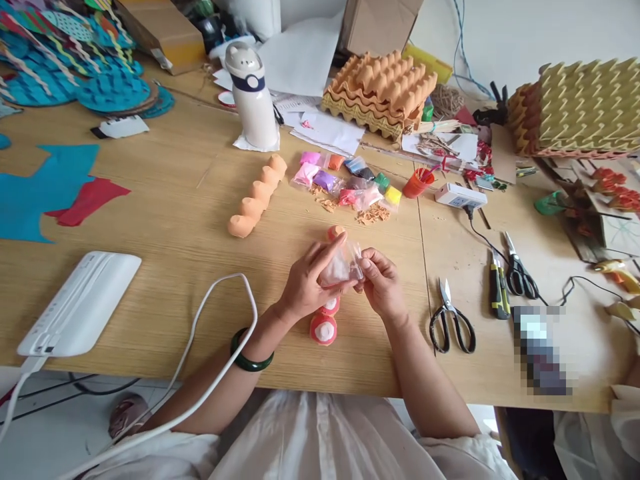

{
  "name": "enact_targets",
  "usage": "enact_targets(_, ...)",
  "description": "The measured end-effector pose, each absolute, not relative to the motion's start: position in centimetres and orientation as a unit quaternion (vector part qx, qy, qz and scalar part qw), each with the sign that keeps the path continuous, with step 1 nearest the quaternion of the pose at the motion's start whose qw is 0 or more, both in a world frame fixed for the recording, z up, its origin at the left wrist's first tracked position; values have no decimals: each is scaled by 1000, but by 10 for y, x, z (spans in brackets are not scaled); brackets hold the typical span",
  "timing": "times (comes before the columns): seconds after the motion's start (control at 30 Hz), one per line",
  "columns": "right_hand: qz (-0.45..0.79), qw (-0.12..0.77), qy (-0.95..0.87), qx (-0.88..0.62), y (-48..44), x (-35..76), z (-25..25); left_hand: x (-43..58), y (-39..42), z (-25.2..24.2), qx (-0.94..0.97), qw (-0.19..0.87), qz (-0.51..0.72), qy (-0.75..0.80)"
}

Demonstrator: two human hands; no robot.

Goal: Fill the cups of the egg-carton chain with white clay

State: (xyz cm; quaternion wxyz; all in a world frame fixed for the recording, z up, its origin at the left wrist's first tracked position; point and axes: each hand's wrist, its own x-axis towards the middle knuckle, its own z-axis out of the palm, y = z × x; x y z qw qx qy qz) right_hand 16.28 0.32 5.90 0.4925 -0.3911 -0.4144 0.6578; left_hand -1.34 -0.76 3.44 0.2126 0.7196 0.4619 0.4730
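Observation:
Between my two hands is a small clear plastic bag with something white in it. My left hand holds it from the left, fingers and thumb around its sides. At the bag's right edge, my right hand pinches the plastic between thumb and fingers. Below them a row of egg-carton cups coated in red, with white patches, lies on the table, partly hidden by my left hand. Farther off rests a plain orange strip of egg-carton cups. Beyond my hands lie several bags of coloured clay.
Scissors, a yellow-black utility knife and black-handled scissors lie to the right. A white power bank sits left, its cable looping over my left forearm. Behind stand a white bottle and stacked egg cartons.

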Motion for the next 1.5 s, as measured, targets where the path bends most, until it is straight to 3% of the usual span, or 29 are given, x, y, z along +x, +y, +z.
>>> enact_targets(0.37,603,461,-503,-413,8,173,59,-15,-9,35,764,85,421,481)
enact_targets(1.07,693,451,-412,-383,7,179,65,-12,-15,42,765,47,445,463)
enact_targets(1.5,669,432,-491,-351,7,184,67,-10,-16,41,764,58,451,458)
